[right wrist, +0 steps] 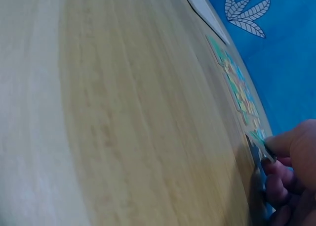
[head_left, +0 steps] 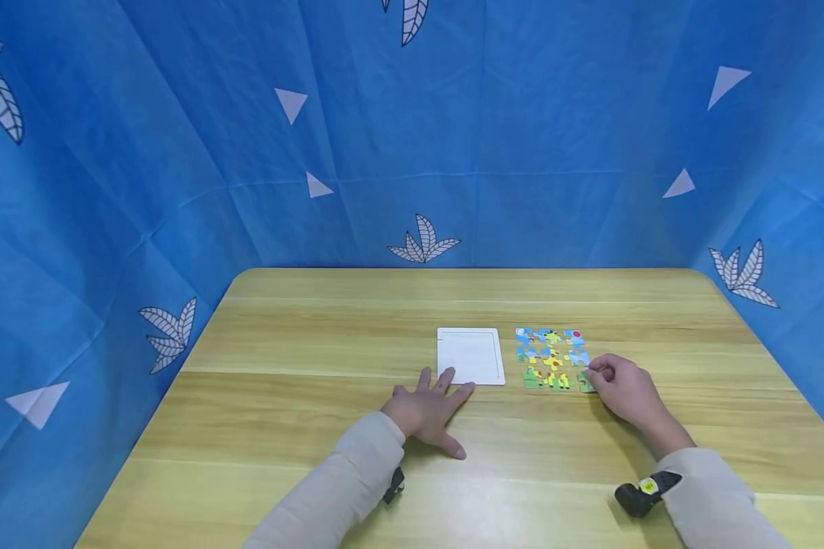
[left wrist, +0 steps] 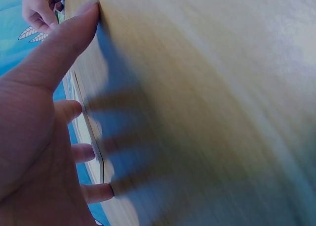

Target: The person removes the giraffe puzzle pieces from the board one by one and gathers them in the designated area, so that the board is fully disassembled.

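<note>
A white square puzzle tray (head_left: 470, 355) lies flat on the table, a thin line running along its border. My left hand (head_left: 429, 409) is spread with straight fingers, its fingertips at the tray's near edge. In the left wrist view those fingers (left wrist: 91, 192) reach the tray's rim. My right hand (head_left: 625, 387) pinches a green puzzle piece (right wrist: 260, 142) between thumb and finger, and the piece is tilted in the right wrist view. It is at the near right corner of several colourful jigsaw pieces (head_left: 551, 358), laid in rows with gaps between some of them.
The light wooden table (head_left: 316, 343) extends all round the tray and pieces. Behind it hangs a blue curtain (head_left: 522, 137) with white leaves and triangles. Both forearms wear pale sleeves (head_left: 329, 488), and a black wrist device (head_left: 642, 496) sits at the right cuff.
</note>
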### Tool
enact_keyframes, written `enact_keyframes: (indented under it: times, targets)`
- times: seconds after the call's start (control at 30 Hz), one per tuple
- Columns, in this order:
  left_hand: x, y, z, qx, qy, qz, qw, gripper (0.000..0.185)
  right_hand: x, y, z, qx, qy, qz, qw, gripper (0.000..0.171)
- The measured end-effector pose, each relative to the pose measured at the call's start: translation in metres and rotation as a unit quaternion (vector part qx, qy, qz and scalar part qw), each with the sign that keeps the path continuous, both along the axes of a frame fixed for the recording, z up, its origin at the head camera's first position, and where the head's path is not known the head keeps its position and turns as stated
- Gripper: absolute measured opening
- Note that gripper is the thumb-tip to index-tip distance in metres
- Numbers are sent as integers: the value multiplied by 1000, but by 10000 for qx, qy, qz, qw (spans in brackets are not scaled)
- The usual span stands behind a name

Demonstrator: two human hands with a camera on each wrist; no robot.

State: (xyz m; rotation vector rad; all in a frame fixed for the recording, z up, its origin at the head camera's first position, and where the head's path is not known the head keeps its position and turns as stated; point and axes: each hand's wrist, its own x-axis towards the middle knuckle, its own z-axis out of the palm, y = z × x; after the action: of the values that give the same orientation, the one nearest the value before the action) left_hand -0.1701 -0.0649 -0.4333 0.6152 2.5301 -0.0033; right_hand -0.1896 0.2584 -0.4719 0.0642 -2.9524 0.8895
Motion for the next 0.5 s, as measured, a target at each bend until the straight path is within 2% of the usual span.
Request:
enact_keyframes:
  times: [0.23, 0.5]
  targets:
    - [0, 0, 0, -21, 35, -12, 10000, 102, 1, -4, 1, 110, -175, -100, 9997, 26]
    - [1, 1, 1, -60, 43, -16, 10000, 101, 2, -7, 3, 235, -178, -180, 9994, 24]
